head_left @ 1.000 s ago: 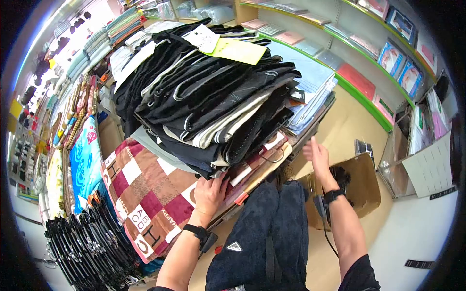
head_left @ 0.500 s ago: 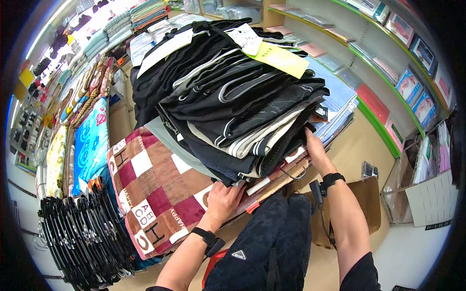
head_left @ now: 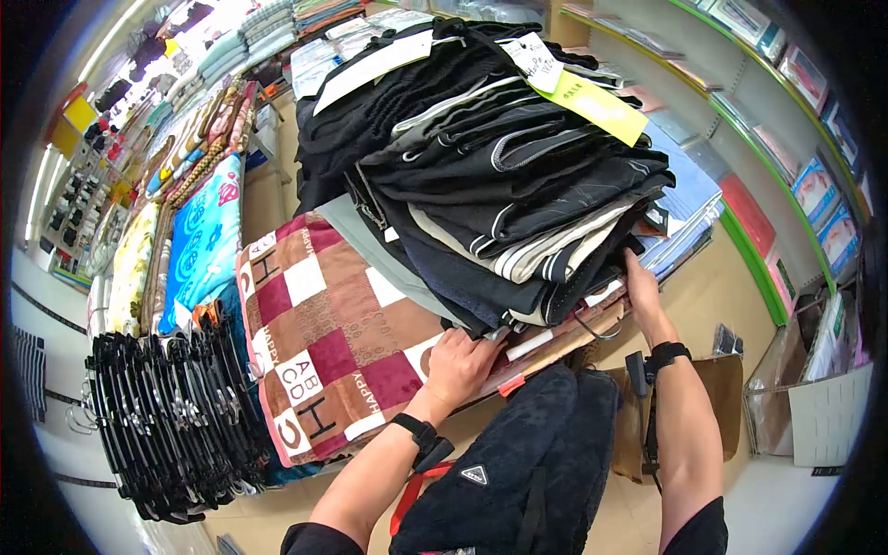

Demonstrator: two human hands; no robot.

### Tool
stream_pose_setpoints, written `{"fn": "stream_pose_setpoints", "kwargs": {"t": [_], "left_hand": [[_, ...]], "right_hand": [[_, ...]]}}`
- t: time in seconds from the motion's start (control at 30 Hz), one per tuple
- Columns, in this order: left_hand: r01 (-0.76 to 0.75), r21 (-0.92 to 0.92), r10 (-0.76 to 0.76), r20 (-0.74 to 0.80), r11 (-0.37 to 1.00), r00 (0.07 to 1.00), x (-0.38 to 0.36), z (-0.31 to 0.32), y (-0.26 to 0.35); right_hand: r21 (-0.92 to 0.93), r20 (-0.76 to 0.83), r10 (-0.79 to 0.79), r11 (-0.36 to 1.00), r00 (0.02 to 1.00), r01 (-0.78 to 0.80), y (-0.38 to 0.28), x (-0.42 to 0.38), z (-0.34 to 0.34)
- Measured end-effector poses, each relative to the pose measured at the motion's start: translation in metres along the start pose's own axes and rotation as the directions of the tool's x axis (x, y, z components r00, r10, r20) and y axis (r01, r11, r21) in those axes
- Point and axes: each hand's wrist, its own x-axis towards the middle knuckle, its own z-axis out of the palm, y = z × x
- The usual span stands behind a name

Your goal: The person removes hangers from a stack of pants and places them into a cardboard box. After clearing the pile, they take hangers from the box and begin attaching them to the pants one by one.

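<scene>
A tall stack of folded dark clothes (head_left: pixel 518 176), mostly black with white piping, lies on a brown and maroon checked blanket (head_left: pixel 342 324). My left hand (head_left: pixel 460 363) is closed on the stack's near lower edge, its fingertips hidden under the cloth. At the right corner of the stack, my right hand (head_left: pixel 645 291) is closed on the dark fabric, with the fingers partly hidden beneath it. A white paper tag (head_left: pixel 375 69) and a yellow-green tag (head_left: pixel 592 106) lie on top. The hook of a hanger (head_left: pixel 601 328) pokes out below the near edge.
Many black hangers (head_left: pixel 176 416) hang at the left, beside bright folded blankets (head_left: pixel 203 240). Light blue packaged cloth (head_left: pixel 689 194) lies right of the stack. Shelves (head_left: pixel 740 120) run along the right, above a cardboard box (head_left: pixel 703 407). A black bag (head_left: pixel 509 462) is close before me.
My view has swung slightly left, so the stack and both hands appear further right and a little lower. Both hands keep their places on the clothes.
</scene>
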Motion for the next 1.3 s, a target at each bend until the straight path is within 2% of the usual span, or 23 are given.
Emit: {"fn": "stream_pose_setpoints", "kwargs": {"t": [0.13,0.2,0.3,0.4,0.47,0.57,0.6,0.67,0.8,0.83,0.93,0.97,1.07,1.1,1.13,1.2,1.27,1.3], "left_hand": [[-0.01,-0.036,0.009,-0.024,0.999,1.0,-0.002,0.001,-0.004],[-0.004,-0.042,0.004,-0.015,0.999,1.0,-0.003,0.0,-0.004],[0.017,-0.039,-0.017,-0.004,0.999,1.0,-0.006,0.0,-0.002],[0.015,-0.063,-0.014,0.012,0.998,1.0,-0.002,-0.005,-0.001],[0.011,-0.094,-0.009,0.019,0.995,1.0,0.005,-0.015,0.007],[-0.007,-0.182,0.005,-0.011,0.983,1.0,0.003,-0.011,0.011],[0.007,-0.198,-0.002,0.027,0.98,1.0,0.001,-0.013,0.012],[-0.048,-0.228,0.046,-0.015,0.972,0.999,0.006,-0.015,0.015],[-0.038,-0.238,0.047,0.03,0.971,0.998,0.004,-0.02,0.016],[-0.048,-0.324,0.061,0.028,0.945,0.998,0.006,-0.025,0.019],[-0.129,-0.436,0.22,0.166,0.891,0.961,-0.004,-0.046,0.04],[-0.083,-0.378,0.169,0.199,0.922,0.965,-0.008,-0.05,0.046],[-0.093,-0.421,0.166,0.141,0.902,0.976,-0.018,-0.046,0.061],[-0.075,-0.457,0.157,0.142,0.886,0.977,-0.019,-0.047,0.069],[-0.075,-0.459,0.159,0.146,0.885,0.976,-0.018,-0.047,0.076],[0.014,-0.449,0.055,0.14,0.894,0.989,-0.012,-0.044,0.085],[0.058,-0.358,-0.008,0.14,0.932,0.99,-0.005,-0.044,0.083],[0.222,-0.375,-0.183,0.137,0.9,0.974,0.001,-0.046,0.085]], "right_hand": [[-0.03,0.013,0.004,1.0,1.0,-0.004,0.008,0.002,-0.005],[-0.091,-0.066,-0.161,0.984,0.985,0.155,0.026,0.012,-0.008],[0.017,-0.111,-0.204,0.978,0.973,0.207,0.033,0.0,-0.014],[0.009,-0.179,-0.203,0.978,0.963,0.208,0.025,-0.03,-0.024],[0.011,-0.212,-0.145,0.989,0.967,0.15,0.023,-0.047,-0.032],[-0.037,-0.215,-0.158,0.987,0.964,0.153,0.031,-0.061,-0.051],[-0.04,-0.232,-0.152,0.988,0.961,0.147,0.034,-0.067,-0.06],[-0.039,-0.201,-0.123,0.992,0.972,0.117,0.027,-0.088,-0.068],[0.013,-0.256,-0.134,0.99,0.957,0.142,0.031,-0.119,-0.073],[0.056,-0.282,-0.132,0.986,0.95,0.154,0.033,-0.124,-0.074],[0.169,-0.266,-0.011,0.984,0.964,0.058,0.034,-0.146,-0.092],[0.145,-0.226,-0.028,0.987,0.974,0.063,0.037,-0.157,-0.096],[0.224,-0.245,0.037,0.974,0.969,0.019,0.062,-0.173,-0.11],[0.311,-0.225,0.116,0.95,0.967,-0.041,0.069,-0.18,-0.118],[0.322,-0.315,0.2,0.942,0.928,-0.093,0.082,-0.179,-0.124],[0.531,-0.315,0.335,0.838,0.888,-0.128,0.114,-0.181,-0.149],[0.647,-0.347,0.396,0.757,0.85,-0.088,0.143,-0.191,-0.174],[0.716,-0.342,0.443,0.694,0.829,-0.076,0.17,-0.195,-0.194]]}}
